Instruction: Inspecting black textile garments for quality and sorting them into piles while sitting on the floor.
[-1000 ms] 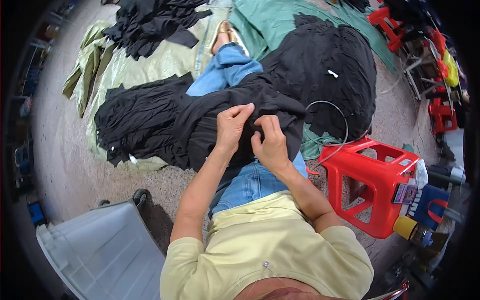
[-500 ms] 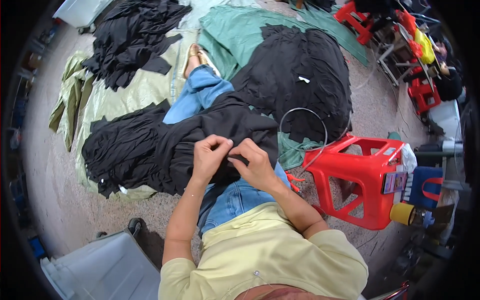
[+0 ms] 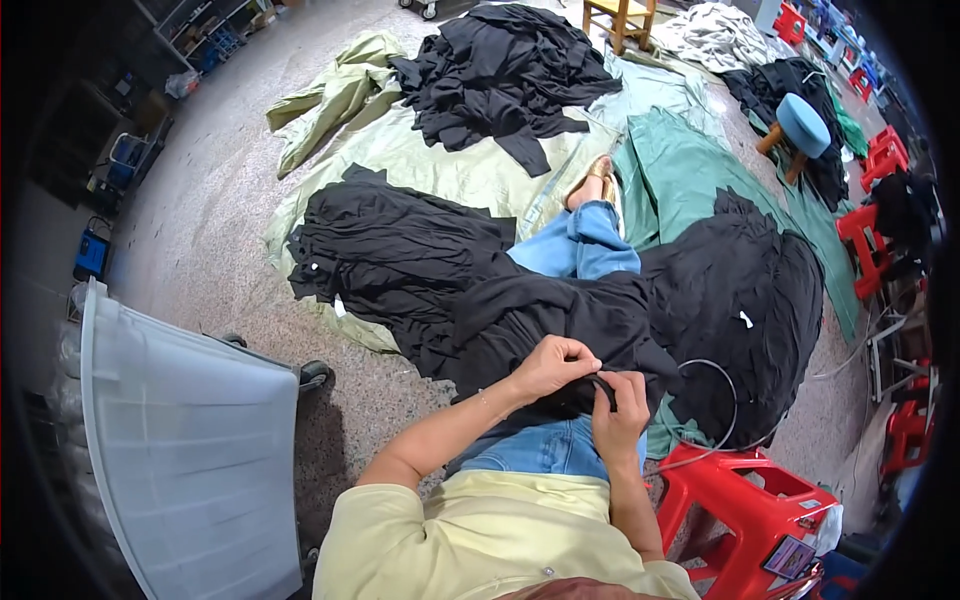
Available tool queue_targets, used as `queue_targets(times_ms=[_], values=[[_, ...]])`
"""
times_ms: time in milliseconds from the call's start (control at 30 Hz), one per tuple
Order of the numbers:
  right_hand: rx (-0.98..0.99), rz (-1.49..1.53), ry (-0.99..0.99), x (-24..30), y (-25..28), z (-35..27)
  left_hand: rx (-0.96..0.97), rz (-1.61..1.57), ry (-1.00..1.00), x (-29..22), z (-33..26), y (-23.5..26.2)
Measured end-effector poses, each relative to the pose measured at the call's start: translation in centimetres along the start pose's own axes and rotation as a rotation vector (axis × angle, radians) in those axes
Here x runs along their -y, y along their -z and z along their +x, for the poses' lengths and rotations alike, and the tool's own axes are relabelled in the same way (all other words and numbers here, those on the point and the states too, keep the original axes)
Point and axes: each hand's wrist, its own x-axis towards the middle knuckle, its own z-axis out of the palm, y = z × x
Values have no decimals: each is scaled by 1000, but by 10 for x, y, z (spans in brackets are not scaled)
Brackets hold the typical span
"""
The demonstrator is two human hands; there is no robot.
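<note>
A black garment (image 3: pixel 560 308) lies bunched across my lap, over blue jeans. My left hand (image 3: pixel 548 370) is closed in a pinch, thumb and forefinger together on a bit of the black cloth. Beside it, my right hand (image 3: pixel 622 410) has its fingers curled and pinched on the same cloth. The fingertips of both hands nearly meet, and whatever small detail lies between them is too small to make out. To the left the cloth runs up against a long stack of black garments (image 3: pixel 400 235).
Another black garment heap (image 3: pixel 740 310) lies right, near a looped pale cable (image 3: pixel 735 395). A red plastic stool (image 3: pixel 730 500) carries a phone (image 3: pixel 790 557). At left stands a wheeled whitish bin (image 3: pixel 200 440). Beyond my feet are a black clothing pile (image 3: pixel 505 75) and a green sheet (image 3: pixel 665 165).
My view has swung to the left, bringing more of the bin and far floor into sight. Both hands stay at the black garment, their fingertips still close together.
</note>
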Motion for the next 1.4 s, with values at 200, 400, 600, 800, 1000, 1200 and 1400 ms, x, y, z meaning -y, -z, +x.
queue_targets(times_ms=[200, 400, 600, 800, 1000, 1200, 1400], values=[[4, -3, 42, 2, -2, 0, 95, -96, 82, 4, -1, 7], [-8, -22, 4, 5, -2, -1, 56, -192, 95, 8, 0, 7], [-26, -16, 47, 1, -4, -3, 34, 23, 62, 3, -4, 7], [53, 21, 50, -3, 2, -5, 40, 309, -133, 5, -18, 3], [88, 49, -11, -6, 3, -7, 46, 209, -162, 9, -26, 3], [48, 109, -63, -6, 1, -4, 81, 306, -152, 7, -25, 6], [49, 80, -96, -12, 0, -10, -29, 326, -204, 15, -28, -6]])
